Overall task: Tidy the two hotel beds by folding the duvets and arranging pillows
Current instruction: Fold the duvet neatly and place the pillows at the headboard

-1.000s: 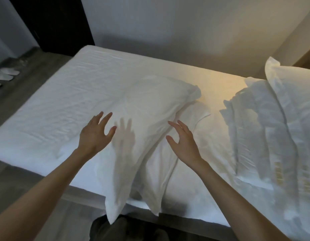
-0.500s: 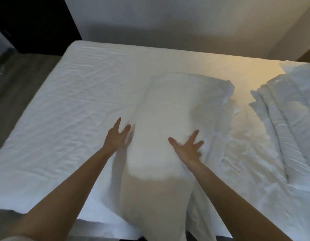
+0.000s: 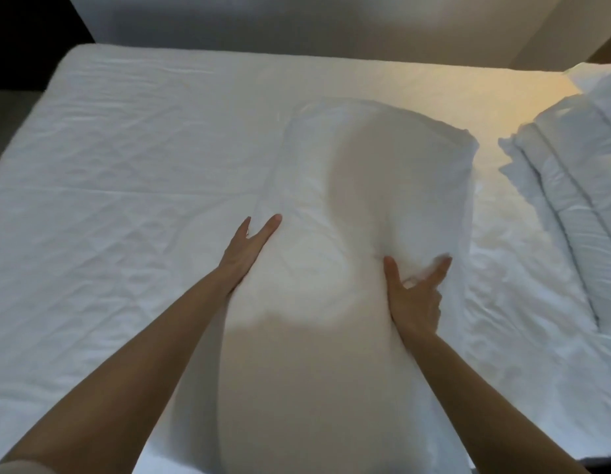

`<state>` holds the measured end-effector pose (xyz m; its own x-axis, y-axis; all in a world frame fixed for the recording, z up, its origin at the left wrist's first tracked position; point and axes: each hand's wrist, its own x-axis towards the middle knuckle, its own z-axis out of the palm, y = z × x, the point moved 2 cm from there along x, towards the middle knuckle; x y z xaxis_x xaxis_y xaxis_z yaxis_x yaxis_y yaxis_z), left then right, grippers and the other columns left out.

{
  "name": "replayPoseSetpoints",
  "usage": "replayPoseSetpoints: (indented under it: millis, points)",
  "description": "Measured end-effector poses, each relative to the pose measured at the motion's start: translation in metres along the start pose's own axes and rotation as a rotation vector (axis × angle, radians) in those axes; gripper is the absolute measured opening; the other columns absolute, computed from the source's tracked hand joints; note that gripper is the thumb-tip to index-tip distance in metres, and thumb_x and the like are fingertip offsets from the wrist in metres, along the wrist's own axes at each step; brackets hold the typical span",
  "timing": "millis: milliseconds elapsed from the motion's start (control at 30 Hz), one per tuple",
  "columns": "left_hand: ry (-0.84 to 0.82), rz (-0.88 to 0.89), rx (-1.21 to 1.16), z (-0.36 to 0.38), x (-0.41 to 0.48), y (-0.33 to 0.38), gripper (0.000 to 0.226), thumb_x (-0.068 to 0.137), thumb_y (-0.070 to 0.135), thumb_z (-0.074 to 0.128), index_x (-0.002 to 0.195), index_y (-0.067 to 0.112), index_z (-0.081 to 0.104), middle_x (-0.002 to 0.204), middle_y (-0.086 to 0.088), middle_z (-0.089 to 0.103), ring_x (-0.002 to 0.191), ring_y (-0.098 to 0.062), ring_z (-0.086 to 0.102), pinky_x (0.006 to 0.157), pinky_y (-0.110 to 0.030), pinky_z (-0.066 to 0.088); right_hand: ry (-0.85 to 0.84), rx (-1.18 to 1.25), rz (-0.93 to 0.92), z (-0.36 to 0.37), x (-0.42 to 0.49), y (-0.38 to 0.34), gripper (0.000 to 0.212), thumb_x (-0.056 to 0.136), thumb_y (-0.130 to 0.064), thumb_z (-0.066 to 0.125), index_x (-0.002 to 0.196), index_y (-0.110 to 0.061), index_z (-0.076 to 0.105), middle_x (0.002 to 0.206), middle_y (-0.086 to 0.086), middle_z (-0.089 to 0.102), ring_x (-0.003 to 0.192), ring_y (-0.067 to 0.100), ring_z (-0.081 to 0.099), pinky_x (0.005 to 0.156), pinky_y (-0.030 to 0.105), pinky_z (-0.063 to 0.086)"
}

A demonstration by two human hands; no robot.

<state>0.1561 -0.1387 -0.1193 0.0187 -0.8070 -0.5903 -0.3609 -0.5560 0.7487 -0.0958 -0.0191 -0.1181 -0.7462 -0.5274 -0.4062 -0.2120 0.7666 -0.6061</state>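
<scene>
A long white pillow (image 3: 335,200) lies lengthwise on the bed (image 3: 126,148), running from the near edge toward the wall. My left hand (image 3: 247,248) lies flat against the pillow's left side, fingers straight. On the pillow's right side my right hand (image 3: 413,295) presses into it with thumb and fingers spread; its fingertips are blurred. A folded white duvet (image 3: 571,186) is stacked on the bed's right part.
The wrinkled white sheet covers the mattress to the left of the pillow. A pale wall (image 3: 297,25) runs along the bed's far side. Dark floor (image 3: 10,111) shows past the bed's left edge. Another white pillow's corner (image 3: 595,77) peeks out at the far right.
Both hands came down from above the pillow onto its two sides. The pillow now lies straighter along the bed, and the view has moved closer over it.
</scene>
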Motion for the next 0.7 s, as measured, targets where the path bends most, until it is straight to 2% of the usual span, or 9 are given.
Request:
replayPoseSetpoints:
  millis: [67, 133, 200, 267, 333, 433, 567, 700]
  points:
    - [0.019, 0.026, 0.010, 0.001, -0.009, 0.005, 0.104, 0.062, 0.089, 0.053, 0.149, 0.038, 0.029, 0.152, 0.007, 0.037, 0.137, -0.021, 0.040, 0.114, -0.042, 0.029, -0.020, 0.063, 0.045, -0.010, 0.001, -0.001, 0.110, 0.071, -0.083, 0.050, 0.148, -0.042, -0.018, 0.141, 0.023, 0.047, 0.124, 0.044, 0.048, 0.107, 0.054, 0.034]
    - [0.052, 0.062, 0.028, 0.002, -0.023, 0.012, 0.093, 0.067, 0.086, 0.052, 0.146, 0.040, 0.033, 0.150, 0.009, 0.040, 0.136, -0.022, 0.041, 0.113, -0.042, 0.030, -0.046, 0.133, 0.082, -0.023, -0.001, -0.003, 0.106, 0.076, -0.078, 0.051, 0.151, -0.038, -0.013, 0.146, 0.020, 0.043, 0.129, 0.043, 0.045, 0.109, 0.051, 0.031]
    - [0.077, 0.115, 0.034, 0.004, -0.039, 0.024, 0.085, 0.073, 0.082, 0.052, 0.145, 0.040, 0.034, 0.149, 0.010, 0.042, 0.136, -0.023, 0.041, 0.113, -0.042, 0.029, -0.062, 0.187, 0.072, -0.038, -0.006, -0.006, 0.100, 0.078, -0.076, 0.052, 0.154, -0.034, 0.002, 0.151, 0.013, 0.039, 0.132, 0.039, 0.042, 0.111, 0.050, 0.031]
    - [0.102, 0.155, 0.048, 0.007, -0.061, 0.038, 0.081, 0.077, 0.079, 0.051, 0.145, 0.039, 0.035, 0.148, 0.009, 0.043, 0.136, -0.024, 0.041, 0.111, -0.041, 0.028, -0.059, 0.230, 0.037, -0.053, -0.015, -0.009, 0.096, 0.075, -0.077, 0.055, 0.152, -0.030, 0.022, 0.148, 0.006, 0.044, 0.130, 0.034, 0.046, 0.110, 0.050, 0.035]
    - [0.118, 0.193, 0.057, 0.008, -0.086, 0.050, 0.079, 0.078, 0.077, 0.051, 0.145, 0.038, 0.036, 0.146, 0.008, 0.046, 0.134, -0.024, 0.042, 0.108, -0.040, 0.030, -0.039, 0.264, 0.020, -0.070, -0.027, -0.010, 0.095, 0.069, -0.079, 0.059, 0.145, -0.025, 0.038, 0.138, 0.004, 0.054, 0.123, 0.031, 0.053, 0.106, 0.049, 0.040]
    - [0.104, 0.270, 0.067, 0.004, -0.122, 0.063, 0.090, 0.065, 0.083, 0.054, 0.142, 0.040, 0.039, 0.140, 0.009, 0.051, 0.129, -0.022, 0.048, 0.103, -0.038, 0.036, -0.019, 0.297, 0.030, -0.101, -0.053, -0.011, 0.092, 0.063, -0.079, 0.065, 0.132, -0.018, 0.054, 0.122, 0.003, 0.063, 0.110, 0.029, 0.060, 0.098, 0.047, 0.047]
    - [0.109, 0.323, 0.052, 0.000, -0.174, 0.071, 0.090, 0.060, 0.081, 0.060, 0.140, 0.044, 0.042, 0.145, 0.009, 0.047, 0.134, -0.020, 0.043, 0.111, -0.040, 0.035, 0.050, 0.301, 0.009, -0.146, -0.093, 0.000, 0.084, 0.065, -0.075, 0.067, 0.124, -0.015, 0.058, 0.113, 0.004, 0.066, 0.103, 0.028, 0.061, 0.092, 0.044, 0.051]
    - [0.070, 0.415, -0.013, 0.008, -0.234, 0.076, 0.079, 0.056, 0.079, 0.068, 0.127, 0.047, 0.054, 0.136, 0.015, 0.054, 0.129, -0.012, 0.047, 0.109, -0.039, 0.039, 0.219, 0.298, -0.061, -0.202, -0.139, 0.019, 0.080, 0.067, -0.072, 0.068, 0.123, -0.015, 0.060, 0.114, 0.004, 0.066, 0.105, 0.025, 0.061, 0.089, 0.038, 0.050]
